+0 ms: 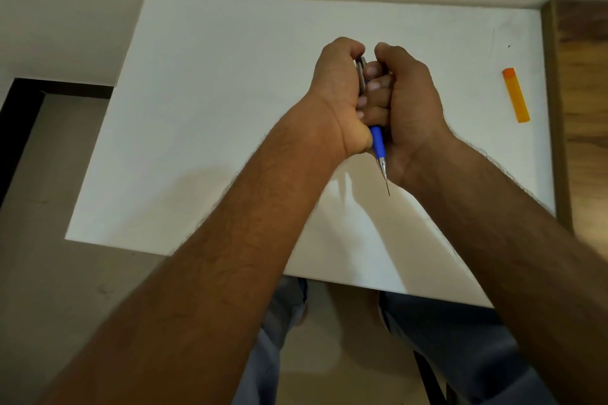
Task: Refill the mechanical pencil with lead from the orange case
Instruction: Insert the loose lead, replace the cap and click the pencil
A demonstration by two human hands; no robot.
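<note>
Mechanical pencil (377, 140) clasped between both hands, raised over the middle of a white table (230, 108). Left hand (335, 92) curled shut around the silvery upper barrel and clip; right hand (406, 99) closed against it from the other side, fingers (373, 86) folded over the barrel. Most of the pencil's length hidden by the interlocked fingers. Showing below the hands: a blue rubbery grip section, then a slim metal cone, then a hair-thin dark lead (388, 187) pointing back toward the person.

Orange case (516, 95) flat on the table, well apart from the pencil, off to its right near the table's right edge. Long narrow box shape, translucent orange plastic with a darker orange cap at the far end.

Table surface smooth, matte and plain. Beyond the table's right edge, a strip of brown wood grain (582, 108). Below the pencil, past the table's near edge, grey-blue trouser legs (460, 339) over a pale floor.
</note>
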